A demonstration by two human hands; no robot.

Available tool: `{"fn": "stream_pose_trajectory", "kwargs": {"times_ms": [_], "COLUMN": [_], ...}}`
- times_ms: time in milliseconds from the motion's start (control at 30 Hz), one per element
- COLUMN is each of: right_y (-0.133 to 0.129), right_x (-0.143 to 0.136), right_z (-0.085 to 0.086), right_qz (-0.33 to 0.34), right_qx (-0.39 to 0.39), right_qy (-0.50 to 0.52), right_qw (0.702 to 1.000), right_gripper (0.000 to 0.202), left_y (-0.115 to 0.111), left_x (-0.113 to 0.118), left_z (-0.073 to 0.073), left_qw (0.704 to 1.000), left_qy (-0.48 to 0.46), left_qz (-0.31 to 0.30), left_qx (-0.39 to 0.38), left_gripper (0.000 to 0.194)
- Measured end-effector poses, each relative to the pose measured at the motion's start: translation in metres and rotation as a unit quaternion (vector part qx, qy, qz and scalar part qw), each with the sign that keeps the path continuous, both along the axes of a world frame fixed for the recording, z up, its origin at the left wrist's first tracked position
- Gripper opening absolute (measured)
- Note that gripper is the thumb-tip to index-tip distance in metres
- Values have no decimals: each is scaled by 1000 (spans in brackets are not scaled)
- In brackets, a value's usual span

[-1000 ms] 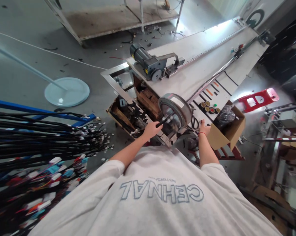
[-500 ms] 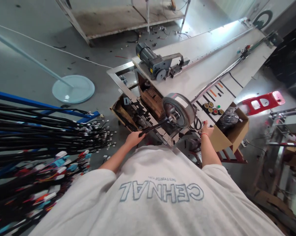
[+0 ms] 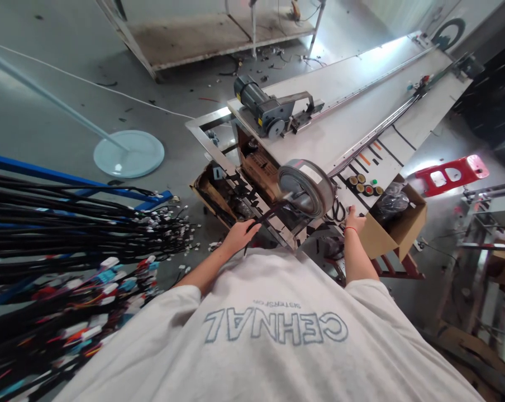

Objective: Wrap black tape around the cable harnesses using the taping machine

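My left hand point(image 3: 241, 234) is closed around a dark cable bundle point(image 3: 267, 215), which runs up to the round grey wheel point(image 3: 306, 188) at the table's near end. A short end of the bundle hangs below the fingers. My right hand point(image 3: 355, 222) rests at the near right edge of the long white table point(image 3: 348, 128), close to a small red button; what its fingers hold, if anything, is too small to make out. Black looped scissor-like handles point(image 3: 337, 210) lie between the wheel and my right hand. Several tape rolls point(image 3: 360, 178) sit beyond it.
A motor point(image 3: 255, 100) is mounted on the table's left side. An open cardboard box point(image 3: 378, 234) stands right of my right hand. Cable bundles hang on a blue rack point(image 3: 152, 202) at left. A round pole base point(image 3: 129, 153) and a red stool point(image 3: 453, 174) stand on the floor.
My left hand has moved slightly right and up with the cable bundle, nearer the wheel. The wheel's inner face looks turned. My right hand has stayed almost in place.
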State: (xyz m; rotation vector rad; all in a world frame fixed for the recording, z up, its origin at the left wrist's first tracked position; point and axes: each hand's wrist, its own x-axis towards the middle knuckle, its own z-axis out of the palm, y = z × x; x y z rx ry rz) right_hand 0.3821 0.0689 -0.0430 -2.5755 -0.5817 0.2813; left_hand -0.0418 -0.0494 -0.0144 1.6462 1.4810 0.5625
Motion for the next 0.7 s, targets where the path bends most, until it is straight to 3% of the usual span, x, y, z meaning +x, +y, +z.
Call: {"fn": "stream_pose_trajectory", "kwargs": {"times_ms": [67, 167, 233, 367, 433, 567, 633, 700], "right_y": [0, -1, -2, -2, -2, -2, -2, -3], "right_x": [0, 0, 0, -2, -3, -1, -1, -4], "right_z": [-1, -1, 0, 0, -1, -2, 1, 6], "right_qz": [-2, 1, 3, -10, -11, -2, 1, -2], "right_qx": [6, 13, 14, 10, 8, 1, 2, 6], "right_qy": [-1, -1, -1, 4, 4, 5, 14, 12], "right_qw": [1000, 1000, 1000, 1000, 1000, 1000, 1000, 1000], "right_gripper": [64, 63, 63, 65, 66, 68, 69, 70], "left_y": [13, 36, 47, 40, 30, 23, 25, 27], "left_x": [14, 32, 41, 39, 25, -9, -18, -16], "left_z": [6, 16, 23, 21, 11, -7, -10, -10], "left_qw": [1000, 991, 979, 968, 974, 983, 991, 997], "left_qy": [22, 130, 188, 201, 208, 155, 91, 56], "left_qz": [-7, -9, -38, -131, -87, 97, 100, 51], "left_qx": [4, 32, 68, 68, 28, 9, 2, -23], "left_gripper": [38, 21, 20, 20, 20, 29, 31, 28]}}
